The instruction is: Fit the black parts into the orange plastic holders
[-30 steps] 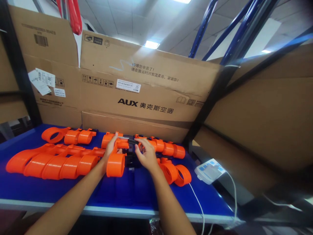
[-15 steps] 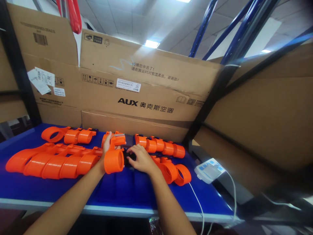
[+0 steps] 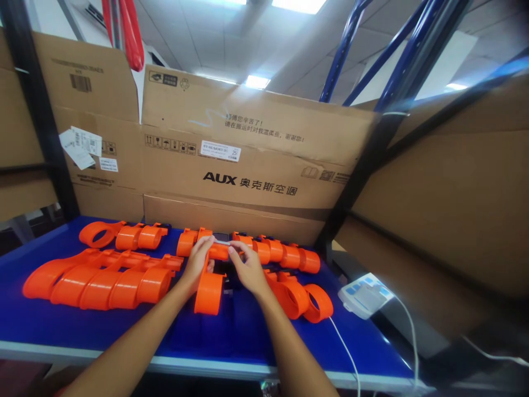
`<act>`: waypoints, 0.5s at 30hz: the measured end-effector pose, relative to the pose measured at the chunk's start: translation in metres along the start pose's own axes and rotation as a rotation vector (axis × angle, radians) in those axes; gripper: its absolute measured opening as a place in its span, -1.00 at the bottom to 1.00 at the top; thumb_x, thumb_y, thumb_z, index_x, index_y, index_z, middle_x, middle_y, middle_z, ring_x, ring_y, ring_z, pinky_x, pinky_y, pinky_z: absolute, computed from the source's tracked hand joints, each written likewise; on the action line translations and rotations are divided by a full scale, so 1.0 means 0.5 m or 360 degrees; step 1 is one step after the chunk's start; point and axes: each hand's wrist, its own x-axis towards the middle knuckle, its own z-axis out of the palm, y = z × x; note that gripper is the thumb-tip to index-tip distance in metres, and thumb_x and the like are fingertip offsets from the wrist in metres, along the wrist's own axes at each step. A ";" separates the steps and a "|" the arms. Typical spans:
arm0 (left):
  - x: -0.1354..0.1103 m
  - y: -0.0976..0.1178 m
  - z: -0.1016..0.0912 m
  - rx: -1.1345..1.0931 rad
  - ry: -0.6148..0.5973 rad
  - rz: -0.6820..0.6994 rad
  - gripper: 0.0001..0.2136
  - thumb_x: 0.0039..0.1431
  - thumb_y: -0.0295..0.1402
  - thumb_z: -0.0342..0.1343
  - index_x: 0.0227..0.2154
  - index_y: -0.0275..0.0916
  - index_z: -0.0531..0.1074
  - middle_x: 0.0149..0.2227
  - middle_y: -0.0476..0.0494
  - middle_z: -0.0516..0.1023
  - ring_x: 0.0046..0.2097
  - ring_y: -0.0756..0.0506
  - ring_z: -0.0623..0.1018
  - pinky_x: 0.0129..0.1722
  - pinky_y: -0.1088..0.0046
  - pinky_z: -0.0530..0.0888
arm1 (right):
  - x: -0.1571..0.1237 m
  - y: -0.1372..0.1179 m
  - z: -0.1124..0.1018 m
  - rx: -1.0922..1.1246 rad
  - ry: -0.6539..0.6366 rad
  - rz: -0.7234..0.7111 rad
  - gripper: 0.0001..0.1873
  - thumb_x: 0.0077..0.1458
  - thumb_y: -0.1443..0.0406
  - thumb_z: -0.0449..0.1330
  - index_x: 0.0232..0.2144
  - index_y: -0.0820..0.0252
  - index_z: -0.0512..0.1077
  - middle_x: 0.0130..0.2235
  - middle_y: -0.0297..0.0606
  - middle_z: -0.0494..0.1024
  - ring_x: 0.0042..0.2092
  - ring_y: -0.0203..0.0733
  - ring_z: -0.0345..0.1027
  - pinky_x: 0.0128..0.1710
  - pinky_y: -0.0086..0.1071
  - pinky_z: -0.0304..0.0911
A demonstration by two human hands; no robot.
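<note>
My left hand (image 3: 197, 264) is wrapped round the upper part of an orange plastic ring holder (image 3: 209, 294), whose wide ring hangs below my fingers. A thin pale flat edge (image 3: 222, 242) shows along its top; what piece this is I cannot make out. From the other side, my right hand (image 3: 250, 270) pinches the holder's upper end with thumb and fingers. Something dark on the table just beneath is partly hidden by the hands. Behind the left hand stand more orange ring holders (image 3: 187, 242).
Orange ring holders (image 3: 97, 286) lie in a row at left, with others at the back left (image 3: 149, 237) and on the right (image 3: 318, 303). A white power strip (image 3: 366, 295) with a cable sits at the right edge of the blue table (image 3: 124, 331). Cardboard (image 3: 248, 160) walls the back.
My right hand has left the dark thing on the table and come up to the holder's upper end. The holder has turned slightly in my left hand. The view has shifted a little.
</note>
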 end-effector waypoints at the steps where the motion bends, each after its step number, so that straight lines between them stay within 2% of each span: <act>1: -0.005 -0.001 0.004 0.0084 -0.0002 0.0039 -0.63 0.04 -0.01 0.29 -0.28 -0.18 0.40 -0.63 0.14 0.36 -0.76 0.11 0.25 -0.75 0.61 0.10 | 0.001 0.003 0.006 0.0097 -0.0004 0.0042 -0.67 0.26 0.06 0.15 -0.11 0.13 0.53 -0.17 -0.23 0.60 -0.20 -0.11 0.44 -0.18 -0.27 0.35; 5: -0.018 -0.004 0.015 0.0265 -0.0068 0.0101 -0.62 0.06 0.02 0.26 -0.30 -0.19 0.41 -0.70 0.19 0.23 -0.77 0.10 0.22 -0.75 0.63 0.08 | 0.006 0.014 0.016 0.0351 0.0022 0.0132 -0.65 0.15 0.02 0.26 -0.22 0.17 0.54 -0.28 -0.25 0.59 -0.29 -0.16 0.42 -0.30 -0.35 0.34; 8: -0.019 -0.004 0.016 0.0259 -0.0088 0.0120 -0.67 0.07 -0.04 0.27 -0.32 -0.20 0.42 -0.71 0.20 0.19 -0.77 0.10 0.21 -0.75 0.63 0.05 | 0.008 0.018 0.012 0.0377 0.0062 0.0138 -0.64 0.10 0.02 0.29 -0.23 0.17 0.56 -0.31 -0.25 0.58 -0.32 -0.17 0.40 -0.35 -0.36 0.32; 15: -0.008 0.002 0.010 0.0031 0.0002 0.0090 -0.73 0.03 -0.18 0.32 -0.35 -0.23 0.42 -0.63 0.12 0.34 -0.76 0.12 0.26 -0.76 0.64 0.04 | 0.012 0.017 0.001 0.0237 0.0171 0.0111 -0.68 0.10 0.04 0.27 -0.26 0.15 0.56 -0.35 -0.26 0.56 -0.37 -0.19 0.36 -0.38 -0.35 0.30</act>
